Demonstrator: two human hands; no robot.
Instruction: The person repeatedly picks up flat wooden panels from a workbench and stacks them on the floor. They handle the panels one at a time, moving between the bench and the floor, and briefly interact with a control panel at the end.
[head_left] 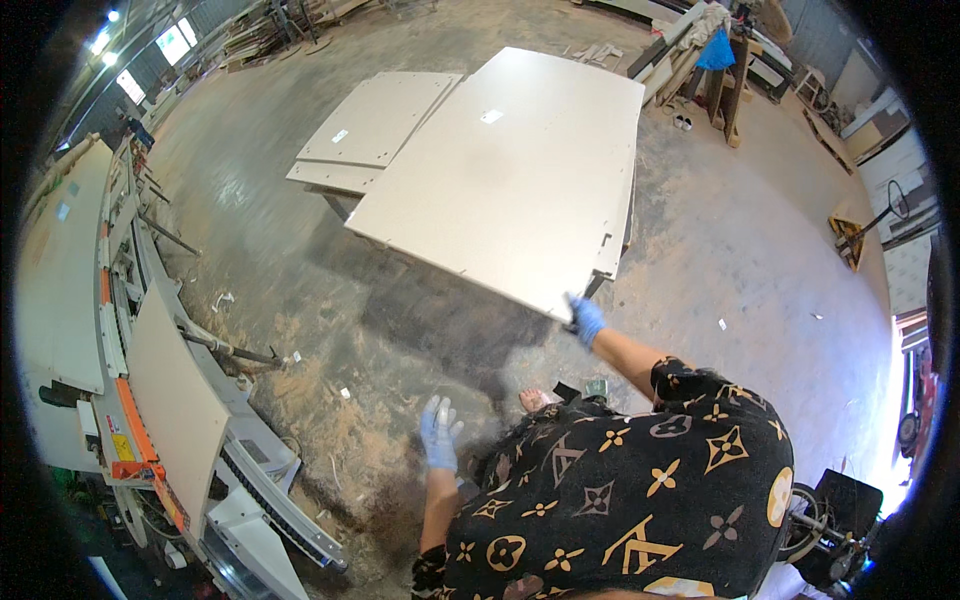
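A large off-white board (pixel 520 150) lies flat on a raised stack ahead of me. Its near corner is between the thumb and fingers of my right hand (pixel 587 318), which wears a blue glove. Some of those fingers are hidden under the edge. My left hand (pixel 438 432), also in a blue glove with a pale palm side, hangs low over the floor. Its fingers are stretched out and nothing is in them. To the left of the large board, and partly under its edge, lies a smaller off-white board (pixel 375 120) with a small white label.
A long machine with an orange rail (pixel 140 420) runs along the left, with a pale panel (pixel 172 385) leaning on it. Scraps and sawdust lie on the concrete floor (pixel 300 330). Timber and a blue bag (pixel 715 50) stand at the back right; a yellow pallet jack (pixel 848 243) is farther right.
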